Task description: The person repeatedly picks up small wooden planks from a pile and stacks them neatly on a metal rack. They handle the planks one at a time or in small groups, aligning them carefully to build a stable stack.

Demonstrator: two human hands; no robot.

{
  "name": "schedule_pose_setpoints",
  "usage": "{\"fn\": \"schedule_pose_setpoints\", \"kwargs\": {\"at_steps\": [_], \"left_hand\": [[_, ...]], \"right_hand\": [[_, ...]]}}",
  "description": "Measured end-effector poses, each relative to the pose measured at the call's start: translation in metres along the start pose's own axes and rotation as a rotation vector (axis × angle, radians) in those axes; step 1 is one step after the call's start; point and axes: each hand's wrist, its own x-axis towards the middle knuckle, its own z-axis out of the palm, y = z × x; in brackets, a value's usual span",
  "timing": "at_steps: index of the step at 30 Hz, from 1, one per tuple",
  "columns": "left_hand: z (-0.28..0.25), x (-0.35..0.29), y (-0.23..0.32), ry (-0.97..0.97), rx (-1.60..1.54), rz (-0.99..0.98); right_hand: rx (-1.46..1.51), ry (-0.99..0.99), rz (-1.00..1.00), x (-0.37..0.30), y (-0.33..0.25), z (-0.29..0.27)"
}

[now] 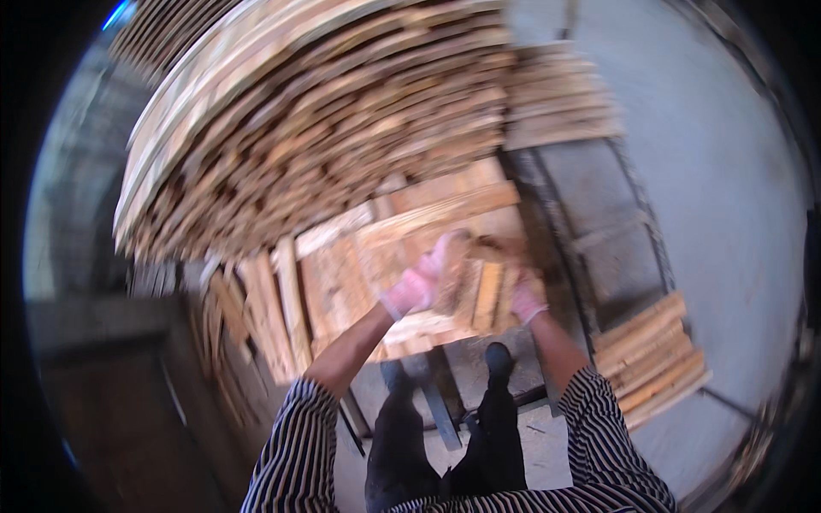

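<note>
My left hand [421, 279], in a pink and white glove, grips the left side of a small bundle of wooden boards [487, 295]. On the bundle's right side is my right hand [528, 299], gloved alike, its fingers partly hidden by the wood. The boards stand side by side between my hands, and one is more yellow than the others. Beneath them lies a low layer of flat wooden boards [333, 278], with a longer plank [436, 214] across its far part. Motion blur softens the hands and the bundle's edges.
A tall stack of boards [333, 128] rises just beyond. Smaller board piles sit at the far right [560, 98] and near right [654, 359]. A dark metal frame [629, 222] runs along the right; metal bars [438, 402] lie near my feet. Loose wood strips [224, 342] lean at left.
</note>
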Motion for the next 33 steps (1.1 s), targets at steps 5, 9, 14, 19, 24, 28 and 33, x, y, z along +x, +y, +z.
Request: {"fn": "schedule_pose_setpoints", "kwargs": {"at_steps": [5,9,14,19,24,28,33], "left_hand": [[-0.027,-0.037,-0.039,0.167,0.106,-0.146],[-0.047,-0.084,-0.037,0.266,-0.566,-0.229],[-0.047,-0.14,-0.049,0.626,-0.92,-0.13],[-0.045,-0.146,-0.201,0.796,-1.125,-0.351],[-0.078,-0.133,-0.292,0.661,-0.738,-0.748],[-0.108,-0.189,-0.303,0.684,-1.125,-0.514],[-0.203,-0.325,-0.382,1.257,-0.309,-0.465]], "right_hand": [[-0.321,-0.422,0.151,0.058,-0.007,0.034],[-0.576,-0.615,0.171,0.08,-0.062,0.063],[0.291,-0.265,0.075,0.025,-0.065,0.161],[-0.108,-0.189,0.471,0.022,-0.014,0.23],[-0.851,-0.027,0.631,0.059,0.047,0.272],[-0.801,0.13,0.101,0.035,0.042,0.354],[-0.103,-0.274,0.536,0.025,0.019,0.538]]}}
